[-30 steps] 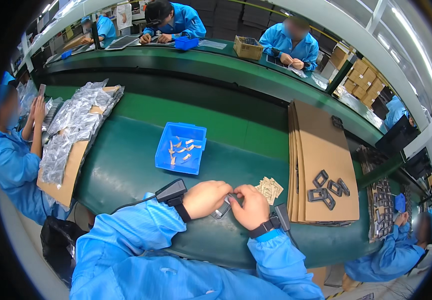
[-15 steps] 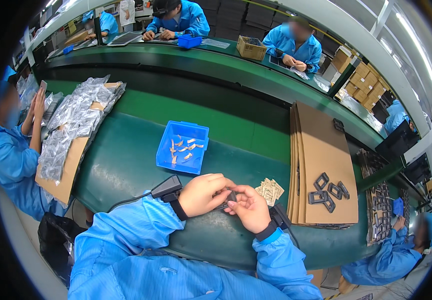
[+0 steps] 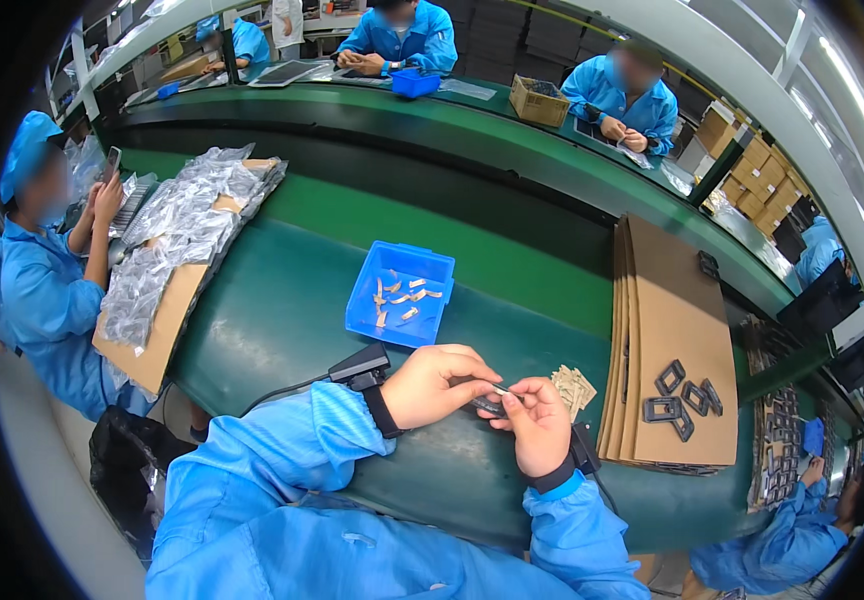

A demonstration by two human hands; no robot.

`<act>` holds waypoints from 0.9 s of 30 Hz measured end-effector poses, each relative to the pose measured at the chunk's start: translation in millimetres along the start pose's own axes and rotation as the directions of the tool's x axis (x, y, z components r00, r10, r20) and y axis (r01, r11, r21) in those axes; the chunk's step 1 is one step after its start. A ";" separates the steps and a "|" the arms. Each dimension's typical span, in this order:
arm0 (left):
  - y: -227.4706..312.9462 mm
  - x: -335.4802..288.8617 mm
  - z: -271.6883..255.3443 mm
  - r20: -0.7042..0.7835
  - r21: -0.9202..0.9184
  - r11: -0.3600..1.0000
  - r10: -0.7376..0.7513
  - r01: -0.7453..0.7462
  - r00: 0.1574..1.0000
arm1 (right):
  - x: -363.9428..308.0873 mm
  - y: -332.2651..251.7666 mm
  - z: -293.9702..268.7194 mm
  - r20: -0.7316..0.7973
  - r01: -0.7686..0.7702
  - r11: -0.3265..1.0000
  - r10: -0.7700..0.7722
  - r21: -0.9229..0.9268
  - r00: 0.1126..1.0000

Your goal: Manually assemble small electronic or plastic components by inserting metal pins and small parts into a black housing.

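Close to the front edge of the green work surface, my left hand (image 3: pixel 434 386) and my right hand (image 3: pixel 540 422) meet at a small dark plastic part (image 3: pixel 493 405). Both pinch it between thumb and fingers, and they cover much of it, so its full shape is hidden. Just beyond my right hand lies a pile of small beige strips (image 3: pixel 574 388). A blue plastic bin (image 3: pixel 400 255) with several curled beige strips (image 3: pixel 410 295) inside stands beyond my left hand.
Stacked cardboard sheets (image 3: pixel 687 310) on the right carry several black rectangular frames (image 3: pixel 663 409). Clear plastic bags (image 3: pixel 177 220) cover a cardboard sheet at left, beside a person (image 3: pixel 47 280) holding a phone. More frames (image 3: pixel 780 440) lie far right. Other people work across the bench.
The dark part now lies flatter between my fingers. The whole scene has shifted right in the picture, my hands with it. More of the person at left shows.
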State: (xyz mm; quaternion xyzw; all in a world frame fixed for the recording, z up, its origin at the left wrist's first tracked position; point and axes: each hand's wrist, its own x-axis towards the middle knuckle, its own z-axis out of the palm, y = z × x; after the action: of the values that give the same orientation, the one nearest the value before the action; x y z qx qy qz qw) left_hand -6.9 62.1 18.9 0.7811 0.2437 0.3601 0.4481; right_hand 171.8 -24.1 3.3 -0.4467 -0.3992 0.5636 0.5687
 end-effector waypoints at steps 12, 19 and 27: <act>2.7 3.5 0.1 -0.328 0.337 0.934 0.234 -0.118 0.915 | -0.6 9.8 6.5 -0.020 0.297 0.954 -0.298 -0.038 0.954; -2.2 3.5 0.6 -0.268 0.098 0.984 0.170 -0.149 0.948 | -3.9 13.0 2.2 0.057 0.342 0.931 -0.338 -0.124 0.940; -2.7 2.0 -0.3 -0.202 0.002 0.998 0.063 -0.064 0.977 | -3.9 13.6 1.5 0.103 0.399 0.878 -0.386 -0.264 0.917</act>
State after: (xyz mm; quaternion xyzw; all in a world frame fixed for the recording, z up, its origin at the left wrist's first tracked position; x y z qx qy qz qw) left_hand -6.1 64.9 17.4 0.7469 0.2620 0.4520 0.4113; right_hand 166.3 -28.3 -9.1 -0.4189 -0.5702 0.3848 0.5927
